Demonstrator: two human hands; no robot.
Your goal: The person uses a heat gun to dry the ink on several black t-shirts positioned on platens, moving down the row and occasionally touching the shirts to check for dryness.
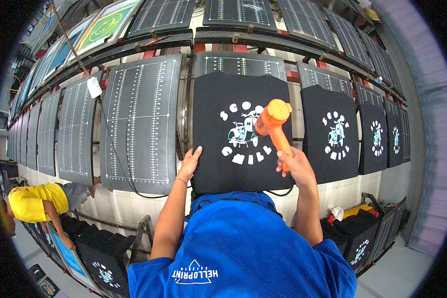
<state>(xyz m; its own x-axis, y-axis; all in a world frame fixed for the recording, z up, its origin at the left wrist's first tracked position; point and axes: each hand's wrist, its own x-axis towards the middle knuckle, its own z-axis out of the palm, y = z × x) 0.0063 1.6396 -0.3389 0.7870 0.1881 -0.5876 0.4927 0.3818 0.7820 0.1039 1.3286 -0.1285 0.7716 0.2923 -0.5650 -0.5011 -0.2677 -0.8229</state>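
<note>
while r. hand (pixel 300 168) grips orange heat gun (pixel 274 119) over print (pixel 240 135) on black tee (pixel 214 176), which covers board (pixel 241 64) to bottom edge, l. hand (pixel 188 163) is at left edge, hold unclear; better sweep evenly, w/o touching.

White floor tiles (pixel 124 209) run beneath dark metal racks (pixel 213 35), near a grey wall (pixel 406 79)

White lettering (pixel 239 159) circles the scooter print (pixel 243 133) on the black shirt (pixel 211 176); white chest lettering (pixel 206 274) marks the blue shirt (pixel 268 243)
</note>
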